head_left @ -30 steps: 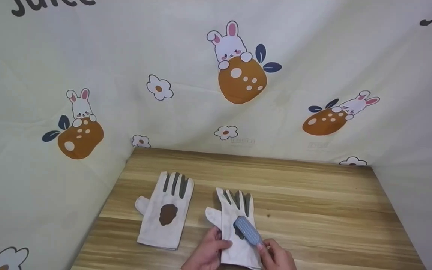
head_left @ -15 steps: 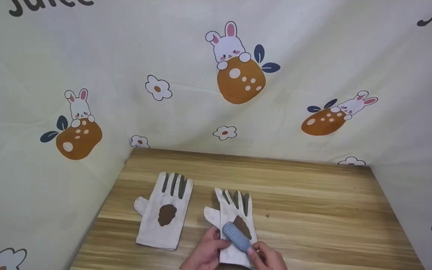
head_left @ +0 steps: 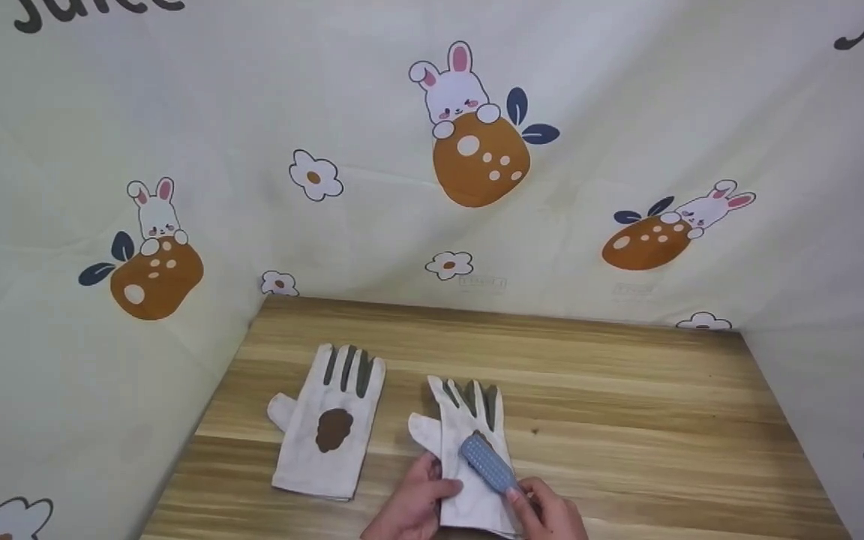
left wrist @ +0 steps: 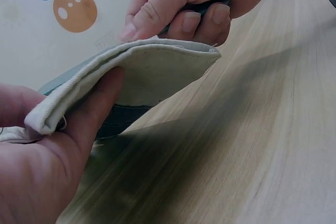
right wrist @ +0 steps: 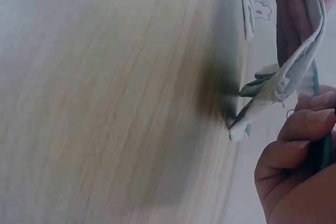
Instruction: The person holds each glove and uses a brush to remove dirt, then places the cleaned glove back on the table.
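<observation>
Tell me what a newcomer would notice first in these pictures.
The eye would probably fall first on the largest bunny-and-fruit print at the head view's upper middle. Next come the brown patch on the white glove lying at left and the blue brush, held by the right hand over the other glove, which the left hand grips.

Glove [head_left: 331, 431] on table [head_left: 627, 420] at left, second glove [head_left: 479, 504] to its right, brush [head_left: 488, 463] over latter, cloth [head_left: 379, 232] behind
</observation>
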`<state>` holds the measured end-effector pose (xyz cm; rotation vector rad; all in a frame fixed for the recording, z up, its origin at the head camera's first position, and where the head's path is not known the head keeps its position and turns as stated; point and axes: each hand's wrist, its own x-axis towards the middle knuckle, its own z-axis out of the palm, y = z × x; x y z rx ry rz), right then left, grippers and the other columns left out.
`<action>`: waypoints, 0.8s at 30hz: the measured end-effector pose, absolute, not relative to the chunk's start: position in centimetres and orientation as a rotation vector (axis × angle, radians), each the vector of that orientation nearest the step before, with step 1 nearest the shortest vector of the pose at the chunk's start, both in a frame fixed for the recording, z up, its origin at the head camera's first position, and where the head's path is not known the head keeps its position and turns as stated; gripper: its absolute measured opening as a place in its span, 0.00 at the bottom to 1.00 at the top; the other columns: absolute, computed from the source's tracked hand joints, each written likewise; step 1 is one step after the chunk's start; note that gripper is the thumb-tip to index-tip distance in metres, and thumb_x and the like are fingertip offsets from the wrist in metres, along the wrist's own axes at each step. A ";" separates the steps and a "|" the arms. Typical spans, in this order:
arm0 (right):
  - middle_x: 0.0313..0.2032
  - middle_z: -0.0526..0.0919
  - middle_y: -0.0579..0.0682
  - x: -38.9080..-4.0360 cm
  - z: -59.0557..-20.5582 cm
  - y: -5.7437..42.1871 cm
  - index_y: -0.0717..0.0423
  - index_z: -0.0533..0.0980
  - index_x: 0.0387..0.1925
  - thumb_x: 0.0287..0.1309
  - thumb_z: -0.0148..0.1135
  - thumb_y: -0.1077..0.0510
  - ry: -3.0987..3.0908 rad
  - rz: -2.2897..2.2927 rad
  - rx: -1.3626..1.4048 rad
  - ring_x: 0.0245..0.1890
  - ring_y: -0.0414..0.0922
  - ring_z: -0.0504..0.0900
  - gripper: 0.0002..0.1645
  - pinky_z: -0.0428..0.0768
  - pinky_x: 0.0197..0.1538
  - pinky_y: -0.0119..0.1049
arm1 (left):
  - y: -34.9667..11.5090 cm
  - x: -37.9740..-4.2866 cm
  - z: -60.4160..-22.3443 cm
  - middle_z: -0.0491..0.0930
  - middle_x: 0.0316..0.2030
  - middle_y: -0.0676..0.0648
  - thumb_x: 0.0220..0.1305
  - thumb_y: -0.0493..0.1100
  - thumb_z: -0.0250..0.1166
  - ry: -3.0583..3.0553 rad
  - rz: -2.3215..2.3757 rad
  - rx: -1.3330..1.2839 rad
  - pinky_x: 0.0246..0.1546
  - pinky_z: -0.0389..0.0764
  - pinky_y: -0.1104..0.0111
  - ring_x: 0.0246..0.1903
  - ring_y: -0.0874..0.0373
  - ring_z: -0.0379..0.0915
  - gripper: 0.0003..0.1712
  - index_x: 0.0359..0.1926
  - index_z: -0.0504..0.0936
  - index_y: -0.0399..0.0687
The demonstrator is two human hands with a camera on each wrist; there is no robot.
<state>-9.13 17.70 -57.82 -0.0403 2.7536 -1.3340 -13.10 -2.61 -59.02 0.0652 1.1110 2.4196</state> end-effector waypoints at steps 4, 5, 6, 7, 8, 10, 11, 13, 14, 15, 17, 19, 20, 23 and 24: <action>0.13 0.68 0.36 -9.1 -57.8 17.7 0.51 0.74 0.35 0.60 0.51 0.40 2.771 -1.324 -0.025 0.13 0.33 0.66 0.19 0.65 0.16 0.26 | -2.7 -13.1 -59.1 0.66 0.56 0.35 0.51 0.20 0.49 1.117 2.414 0.056 0.55 0.68 0.53 0.55 0.41 0.64 0.38 0.64 0.47 0.29; 0.13 0.69 0.36 -9.1 -57.8 17.7 0.51 0.74 0.35 0.60 0.51 0.40 2.778 -1.322 -0.025 0.13 0.32 0.67 0.19 0.66 0.16 0.27 | -2.7 -13.1 -59.1 0.66 0.56 0.35 0.51 0.20 0.48 1.114 2.414 0.052 0.55 0.68 0.53 0.55 0.41 0.64 0.37 0.64 0.47 0.30; 0.13 0.69 0.36 -9.1 -57.8 17.7 0.50 0.74 0.35 0.60 0.51 0.40 2.792 -1.315 -0.027 0.13 0.32 0.67 0.19 0.66 0.16 0.27 | -2.7 -13.1 -59.1 0.66 0.56 0.35 0.52 0.20 0.48 1.113 2.413 0.050 0.55 0.68 0.53 0.55 0.41 0.64 0.37 0.63 0.47 0.30; 0.13 0.69 0.36 -9.1 -57.8 17.7 0.50 0.74 0.35 0.60 0.51 0.40 2.796 -1.314 -0.024 0.13 0.32 0.67 0.19 0.67 0.16 0.27 | -2.7 -13.1 -59.1 0.66 0.56 0.36 0.52 0.20 0.48 1.107 2.412 0.048 0.55 0.68 0.53 0.55 0.41 0.63 0.37 0.64 0.47 0.30; 0.13 0.69 0.36 -9.1 -57.7 17.8 0.50 0.74 0.35 0.60 0.51 0.40 2.801 -1.314 -0.021 0.12 0.32 0.67 0.19 0.67 0.16 0.27 | -2.8 -13.1 -59.1 0.65 0.57 0.36 0.52 0.20 0.48 1.101 2.412 0.048 0.55 0.67 0.53 0.56 0.41 0.63 0.38 0.64 0.47 0.30; 0.13 0.69 0.35 -9.0 -57.7 17.8 0.49 0.74 0.35 0.60 0.51 0.39 2.814 -1.315 -0.018 0.12 0.32 0.67 0.19 0.66 0.16 0.27 | -2.8 -13.1 -59.0 0.65 0.57 0.36 0.52 0.20 0.49 1.095 2.410 0.045 0.56 0.67 0.53 0.56 0.41 0.62 0.38 0.64 0.46 0.30; 0.12 0.69 0.35 -9.0 -57.7 17.8 0.49 0.74 0.35 0.60 0.50 0.39 2.819 -1.315 -0.017 0.12 0.32 0.67 0.19 0.66 0.16 0.27 | -2.8 -13.1 -59.0 0.65 0.57 0.36 0.52 0.20 0.49 1.093 2.409 0.046 0.56 0.67 0.53 0.56 0.41 0.62 0.38 0.64 0.46 0.30; 0.12 0.69 0.36 -9.0 -57.8 17.9 0.49 0.74 0.36 0.60 0.50 0.39 2.808 -1.320 0.000 0.12 0.33 0.67 0.20 0.66 0.15 0.27 | -2.9 -13.1 -58.9 0.65 0.57 0.36 0.52 0.20 0.49 1.085 2.410 0.043 0.56 0.67 0.54 0.56 0.41 0.62 0.38 0.65 0.46 0.30; 0.13 0.70 0.36 -9.1 -57.8 17.9 0.49 0.74 0.36 0.60 0.50 0.39 2.793 -1.328 0.015 0.12 0.33 0.67 0.20 0.66 0.16 0.27 | -2.9 -13.1 -58.9 0.65 0.57 0.36 0.52 0.20 0.49 1.082 2.410 0.039 0.56 0.67 0.54 0.56 0.41 0.62 0.38 0.64 0.46 0.30; 0.13 0.70 0.37 -9.1 -57.8 17.9 0.50 0.74 0.36 0.60 0.50 0.38 2.775 -1.337 0.030 0.12 0.34 0.68 0.20 0.66 0.16 0.27 | -2.9 -13.1 -58.9 0.65 0.57 0.36 0.52 0.20 0.49 1.079 2.411 0.035 0.56 0.67 0.54 0.56 0.42 0.62 0.38 0.64 0.46 0.30; 0.13 0.71 0.38 -9.2 -57.8 18.0 0.50 0.74 0.37 0.59 0.50 0.38 2.736 -1.353 0.068 0.13 0.35 0.69 0.21 0.67 0.16 0.28 | -2.8 -13.1 -58.8 0.65 0.56 0.36 0.52 0.20 0.49 1.074 2.411 0.026 0.56 0.67 0.54 0.56 0.42 0.62 0.38 0.64 0.46 0.30; 0.14 0.72 0.40 -9.2 -57.8 18.1 0.50 0.74 0.37 0.59 0.50 0.37 2.692 -1.379 0.111 0.13 0.37 0.70 0.23 0.67 0.16 0.28 | -2.8 -13.1 -58.8 0.65 0.56 0.36 0.51 0.20 0.49 1.076 2.409 0.019 0.56 0.66 0.54 0.56 0.42 0.62 0.38 0.64 0.46 0.30; 0.14 0.72 0.40 -9.2 -57.8 18.1 0.51 0.74 0.38 0.58 0.50 0.36 2.672 -1.399 0.123 0.13 0.38 0.70 0.23 0.68 0.16 0.29 | -2.8 -13.1 -58.7 0.65 0.57 0.35 0.51 0.20 0.48 1.076 2.409 0.018 0.56 0.66 0.54 0.56 0.42 0.62 0.38 0.64 0.45 0.30; 0.14 0.70 0.41 -9.2 -57.6 17.9 0.52 0.74 0.38 0.58 0.51 0.37 2.650 -1.460 0.114 0.13 0.37 0.69 0.23 0.67 0.16 0.28 | -2.8 -13.1 -58.7 0.64 0.58 0.35 0.51 0.20 0.48 1.066 2.413 0.022 0.57 0.65 0.54 0.57 0.42 0.61 0.39 0.64 0.45 0.29; 0.14 0.70 0.41 -9.1 -57.6 17.9 0.52 0.74 0.37 0.58 0.51 0.38 2.645 -1.487 0.087 0.13 0.37 0.68 0.23 0.67 0.15 0.28 | -2.8 -13.1 -58.7 0.63 0.58 0.35 0.51 0.20 0.48 1.058 2.415 0.027 0.57 0.65 0.54 0.57 0.42 0.60 0.39 0.65 0.44 0.29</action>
